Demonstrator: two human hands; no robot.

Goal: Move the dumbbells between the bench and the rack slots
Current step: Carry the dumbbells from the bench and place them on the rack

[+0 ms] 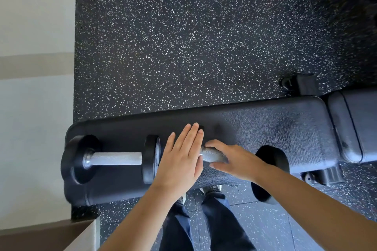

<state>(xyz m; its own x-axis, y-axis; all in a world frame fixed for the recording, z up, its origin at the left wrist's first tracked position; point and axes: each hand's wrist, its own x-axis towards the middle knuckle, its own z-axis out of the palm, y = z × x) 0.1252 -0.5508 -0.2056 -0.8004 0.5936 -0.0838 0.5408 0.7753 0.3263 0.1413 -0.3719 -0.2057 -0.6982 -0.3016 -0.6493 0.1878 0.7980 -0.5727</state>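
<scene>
Two black dumbbells with silver knurled handles lie end to end along the black padded bench (265, 128). The left dumbbell (115, 158) rests free at the bench's left end. The right dumbbell (211, 156) is partly hidden; its right head (271, 159) shows past my wrist. My right hand (230, 159) curls over that handle, thumb and fingers around it. My left hand (181, 159) lies flat with fingers together over the right dumbbell's left head, holding nothing. No rack is in view.
Speckled black rubber floor (204, 36) stretches beyond the bench. A pale wall (34, 87) runs along the left. The bench's second pad (357, 124) and frame feet (299, 85) lie at the right. My legs and shoes (212, 189) stand against the bench's near side.
</scene>
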